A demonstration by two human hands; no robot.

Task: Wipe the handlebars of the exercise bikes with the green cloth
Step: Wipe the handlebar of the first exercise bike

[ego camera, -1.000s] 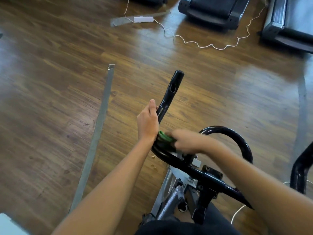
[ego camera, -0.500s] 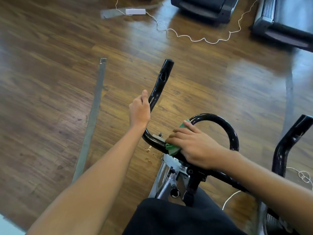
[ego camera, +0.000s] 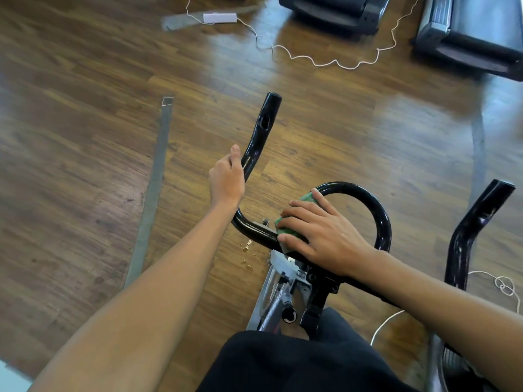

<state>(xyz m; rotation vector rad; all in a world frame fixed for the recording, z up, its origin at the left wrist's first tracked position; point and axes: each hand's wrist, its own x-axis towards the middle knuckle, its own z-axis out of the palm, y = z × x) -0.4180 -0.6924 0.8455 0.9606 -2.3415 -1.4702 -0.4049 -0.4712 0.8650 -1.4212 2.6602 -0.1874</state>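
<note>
The black handlebar (ego camera: 261, 131) of an exercise bike curves up at the left, loops in the middle and rises again at the right. My left hand (ego camera: 227, 181) grips the left upright of the bar. My right hand (ego camera: 322, 236) lies on the cross bar near the loop, fingers spread, pressing the green cloth (ego camera: 288, 229) onto the tube. Most of the cloth is hidden under that hand.
A wooden floor lies below, with a grey strip (ego camera: 154, 188) at the left and crumbs (ego camera: 246, 246) under the bar. A white cord (ego camera: 325, 62) and power strip (ego camera: 219, 17) lie at the back, near two treadmill ends (ego camera: 334, 9). The bike frame (ego camera: 283, 295) drops beneath the bar.
My right hand with the cloth has slid from the left bend along the cross bar toward the middle loop. My left hand keeps its grip on the left upright.
</note>
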